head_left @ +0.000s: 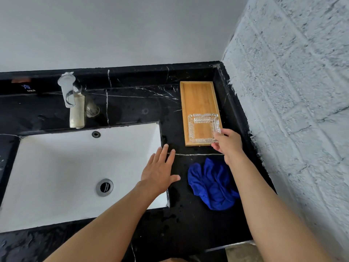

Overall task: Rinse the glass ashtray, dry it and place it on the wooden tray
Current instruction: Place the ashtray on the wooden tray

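The square cut-glass ashtray [203, 127] sits on the near end of the wooden tray [197, 97] at the back right of the black marble counter. My right hand [227, 142] grips the ashtray's near right corner with its fingertips. Flat over the counter at the sink's right edge, my left hand [160, 171] has its fingers spread and holds nothing. A crumpled blue cloth [212, 184] lies on the counter just in front of the tray, partly under my right forearm.
A white rectangular sink [66, 167] with a round drain fills the left. A chrome tap [68, 93] stands behind it. The rough white wall [292, 91] closes off the right side. The counter's front edge runs along the bottom.
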